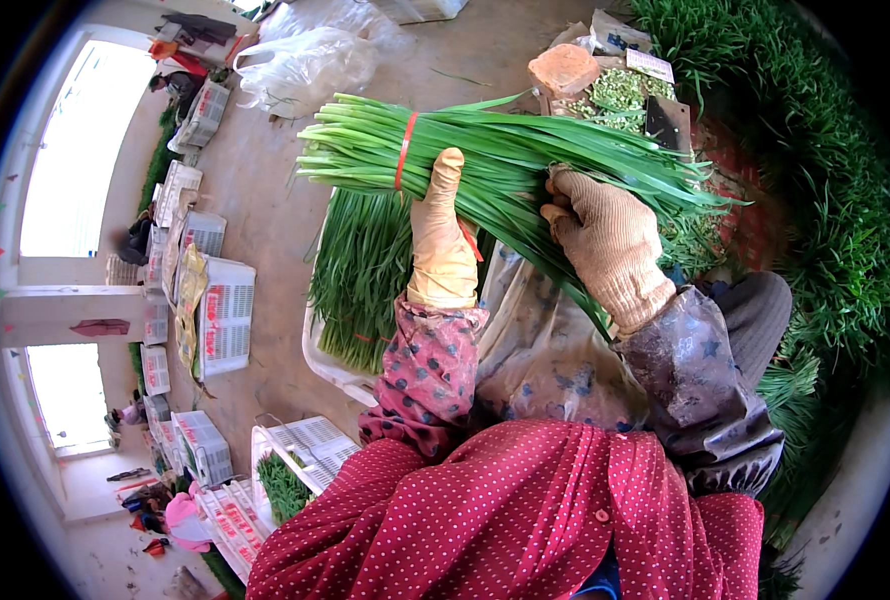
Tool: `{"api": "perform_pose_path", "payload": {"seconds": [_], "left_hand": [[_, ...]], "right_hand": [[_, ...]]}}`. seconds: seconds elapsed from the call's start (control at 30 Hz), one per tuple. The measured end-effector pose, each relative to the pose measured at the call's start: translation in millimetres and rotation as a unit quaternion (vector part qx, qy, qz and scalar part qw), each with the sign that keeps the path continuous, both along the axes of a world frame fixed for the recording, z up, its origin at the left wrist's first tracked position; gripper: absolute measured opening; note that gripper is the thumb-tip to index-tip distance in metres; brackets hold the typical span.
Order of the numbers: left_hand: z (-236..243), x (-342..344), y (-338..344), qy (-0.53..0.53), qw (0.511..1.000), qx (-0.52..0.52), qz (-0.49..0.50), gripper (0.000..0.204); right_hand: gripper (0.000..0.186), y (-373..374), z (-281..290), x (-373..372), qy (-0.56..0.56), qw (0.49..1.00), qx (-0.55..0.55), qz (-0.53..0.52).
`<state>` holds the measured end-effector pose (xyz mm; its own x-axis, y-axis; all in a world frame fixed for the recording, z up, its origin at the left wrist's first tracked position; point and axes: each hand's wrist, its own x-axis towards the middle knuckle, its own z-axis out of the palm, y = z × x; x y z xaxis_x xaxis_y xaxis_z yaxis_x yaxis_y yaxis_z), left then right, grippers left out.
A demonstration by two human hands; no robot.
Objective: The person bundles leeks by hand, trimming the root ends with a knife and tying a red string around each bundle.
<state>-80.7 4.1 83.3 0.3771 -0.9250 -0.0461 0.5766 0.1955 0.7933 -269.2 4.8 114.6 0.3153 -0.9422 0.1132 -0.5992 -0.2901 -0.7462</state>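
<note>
We've got a bunch of garlic chives [510, 140], long, narrow grn leaves w/ paler cut ends to L, roughly even; a red band [406, 150] rings it nr those ends; it's approx. horiz., held up in our L hand [441, 235] & R hand [607, 235]; tips fan loose to R, some leaves trailing down beside R hand.

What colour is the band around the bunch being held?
The band is red; it shows best in the head view.
</note>
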Motion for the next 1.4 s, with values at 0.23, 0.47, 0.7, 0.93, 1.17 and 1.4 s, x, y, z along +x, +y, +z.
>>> {"api": "perform_pose_path", "payload": {"seconds": [0.23, 0.47, 0.7, 0.93, 1.17, 1.4], "left_hand": [[8.3, -8.3, -0.9, -0.004, 1.0, 0.003, -0.016, 0.05], [10.6, -18.7, 1.3, -0.008, 1.0, -0.021, -0.016, 0.048], [4.5, -11.9, 3.8, -0.117, 0.989, -0.073, -0.052, 0.029], [2.4, -9.1, 5.0, -0.08, 0.993, -0.049, -0.075, 0.039], [-6.3, -17.7, 3.9, -0.081, 0.992, -0.079, -0.052, 0.031], [2.2, -25.3, 5.2, -0.072, 0.994, -0.055, -0.063, 0.034]], "right_hand": [[0.033, 4.3, -9.5, -2.4, -0.066, 0.997, -0.003, -0.031], [0.026, 4.0, -13.0, 0.5, -0.062, 0.997, -0.014, -0.053], [0.017, -2.1, -14.5, -3.4, -0.113, 0.992, 0.029, -0.049], [0.017, -12.7, -15.5, -16.1, -0.182, 0.974, 0.132, 0.008], [0.007, 12.0, -2.1, -5.1, -0.252, 0.966, 0.049, -0.031], [0.004, 6.4, 5.7, -2.3, -0.44, 0.884, 0.143, -0.068]]}}
